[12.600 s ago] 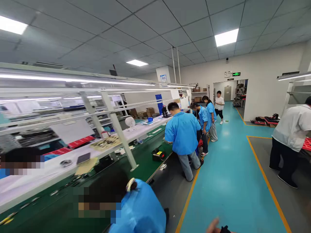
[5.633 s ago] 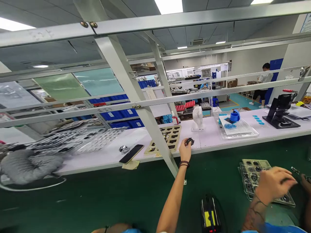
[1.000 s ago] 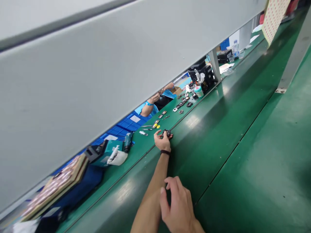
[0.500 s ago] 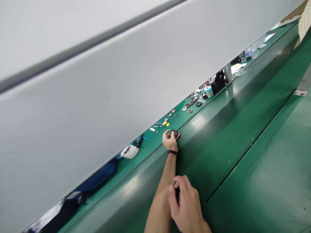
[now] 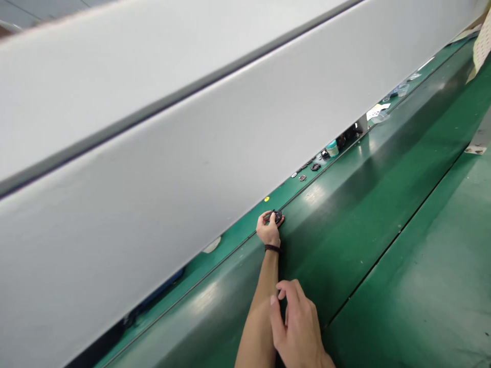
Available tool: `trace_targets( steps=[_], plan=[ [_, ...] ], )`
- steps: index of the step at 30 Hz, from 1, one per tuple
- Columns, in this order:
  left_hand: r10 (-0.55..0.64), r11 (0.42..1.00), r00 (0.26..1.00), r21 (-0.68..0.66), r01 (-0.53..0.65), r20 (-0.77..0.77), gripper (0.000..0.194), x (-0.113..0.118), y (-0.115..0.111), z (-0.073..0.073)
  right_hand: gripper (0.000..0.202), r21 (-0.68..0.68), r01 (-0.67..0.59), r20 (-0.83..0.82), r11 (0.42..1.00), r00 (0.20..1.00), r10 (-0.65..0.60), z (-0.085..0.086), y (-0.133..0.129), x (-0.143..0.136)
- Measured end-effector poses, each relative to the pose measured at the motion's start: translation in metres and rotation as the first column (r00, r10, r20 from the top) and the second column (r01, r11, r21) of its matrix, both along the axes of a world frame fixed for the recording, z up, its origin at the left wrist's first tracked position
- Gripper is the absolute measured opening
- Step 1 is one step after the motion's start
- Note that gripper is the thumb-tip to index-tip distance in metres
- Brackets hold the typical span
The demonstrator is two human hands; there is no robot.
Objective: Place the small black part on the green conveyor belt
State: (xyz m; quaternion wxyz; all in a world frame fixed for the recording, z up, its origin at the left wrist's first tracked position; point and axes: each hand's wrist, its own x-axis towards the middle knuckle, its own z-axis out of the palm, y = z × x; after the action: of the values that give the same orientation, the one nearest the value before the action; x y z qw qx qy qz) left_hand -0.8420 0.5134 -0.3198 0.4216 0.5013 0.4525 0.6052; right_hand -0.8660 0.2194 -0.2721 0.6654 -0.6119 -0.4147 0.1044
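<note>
A broad pale grey shelf board (image 5: 161,133) with a darker grey strip along it fills the view from 9 o'clock up to 1 o'clock. Beneath it the green counter (image 5: 414,266) runs from 6 o'clock towards 2 o'clock, glossy with ceiling-light glare. A grey metal post foot (image 5: 477,145) stands on it at 3 o'clock. Small dark parts and a teal-capped jar (image 5: 332,148) line the far edge.

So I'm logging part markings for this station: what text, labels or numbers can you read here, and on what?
No text can be read in this view.
Small black part held by the left hand: any marking is too small to tell.
Teal-lidded jar: its label is blurred.
Dotted sheet at the right edge: only a dot pattern, no words.
Papers on the green belt: too small to read.
</note>
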Motion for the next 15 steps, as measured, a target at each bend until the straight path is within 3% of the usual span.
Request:
trace_targets(
  steps=[3,7,11,15],
  plan=[
    [0.04,0.999,0.999,0.027,-0.039,-0.032,0.038,-0.004,-0.003,0.0,0.01,0.004,-0.017,-0.031,1.0,0.999,0.017,-0.001,0.001,-0.001],
    [0.074,0.997,0.994,-0.022,-0.076,-0.083,0.026,-0.005,-0.013,0.011,0.009,-0.019,-0.05,-0.057,0.999,0.997,0.048,-0.005,0.002,-0.004],
    [0.134,0.991,0.99,-0.018,-0.134,-0.04,0.029,0.0,-0.042,0.025,0.012,-0.04,-0.058,-0.073,0.997,0.996,0.055,-0.006,0.001,-0.005],
    [0.074,0.997,0.997,-0.023,-0.074,-0.004,0.044,0.007,-0.073,0.028,0.013,-0.047,-0.046,-0.071,0.998,0.997,0.043,-0.006,0.0,-0.005]
  ],
)
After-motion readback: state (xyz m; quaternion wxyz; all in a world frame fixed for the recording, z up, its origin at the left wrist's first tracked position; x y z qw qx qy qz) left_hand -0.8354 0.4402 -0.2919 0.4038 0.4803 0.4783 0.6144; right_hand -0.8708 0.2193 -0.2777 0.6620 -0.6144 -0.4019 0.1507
